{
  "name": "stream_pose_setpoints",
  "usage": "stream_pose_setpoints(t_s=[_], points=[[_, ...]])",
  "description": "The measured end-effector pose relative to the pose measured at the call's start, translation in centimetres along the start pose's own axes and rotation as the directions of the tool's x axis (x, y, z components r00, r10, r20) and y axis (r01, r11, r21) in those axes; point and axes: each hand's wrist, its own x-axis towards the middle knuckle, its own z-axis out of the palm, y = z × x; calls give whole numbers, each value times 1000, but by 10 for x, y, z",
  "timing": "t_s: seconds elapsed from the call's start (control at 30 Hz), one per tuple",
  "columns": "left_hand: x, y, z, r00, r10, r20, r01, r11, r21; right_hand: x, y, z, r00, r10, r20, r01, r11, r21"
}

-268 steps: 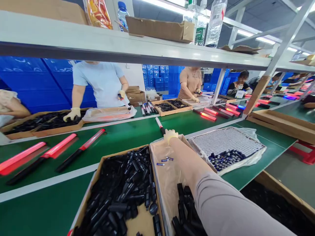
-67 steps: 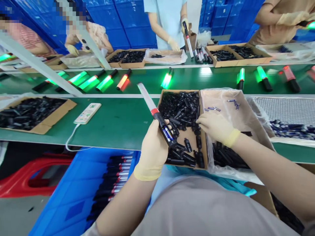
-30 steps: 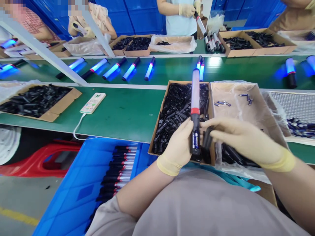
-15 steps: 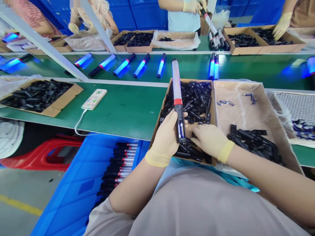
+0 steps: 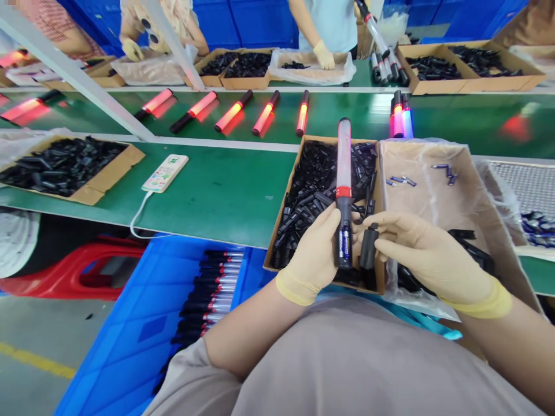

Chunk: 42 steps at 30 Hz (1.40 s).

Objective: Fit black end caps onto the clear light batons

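Observation:
My gloved left hand [image 5: 313, 257] grips a light baton [image 5: 344, 173] upright by its black handle; a battery [image 5: 346, 244] shows in the open handle. My gloved right hand [image 5: 427, 254] holds a black handle cover [image 5: 368, 251] just right of the baton's lower end. Both hands hover over the near edge of a cardboard box of black plastic parts [image 5: 319, 185]. A second, plastic-lined box [image 5: 433, 190] to the right holds a few loose batteries [image 5: 401, 181] and black parts.
Lit red batons [image 5: 234, 110] lie on the green conveyor [image 5: 347, 115] beyond. A white power strip [image 5: 165, 173] rests on the green table. A blue crate of batons [image 5: 208, 294] stands below left. Gloved co-workers [image 5: 325, 23] stand across the belt beside more boxes [image 5: 65, 167].
My right hand lifted out of the parts box with a black cover and brought it beside the baton's handle. The baton moved slightly right. The belt's batons switched from blue to red.

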Motion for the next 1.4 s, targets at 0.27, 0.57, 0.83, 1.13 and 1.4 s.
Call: stream_pose_setpoints(t_s=[0.27,0.57,0.83,1.13,1.4], points=[[-4,-10,10,996,31,88,-33,999,12,-3,2,11,995,-97,-27,92,983,-160],[0,-10,10,995,72,73,-72,997,1,-7,-6,24,984,-34,-177,15,994,-107],[0,-9,11,997,59,52,-61,997,38,-9,-3,21,982,-113,-150,56,938,-341],[-2,-3,13,984,111,136,-119,992,51,-2,9,23,947,-235,-219,109,877,-468],[5,3,15,979,199,44,-202,973,110,3,5,29,992,123,13,-122,988,-92]])
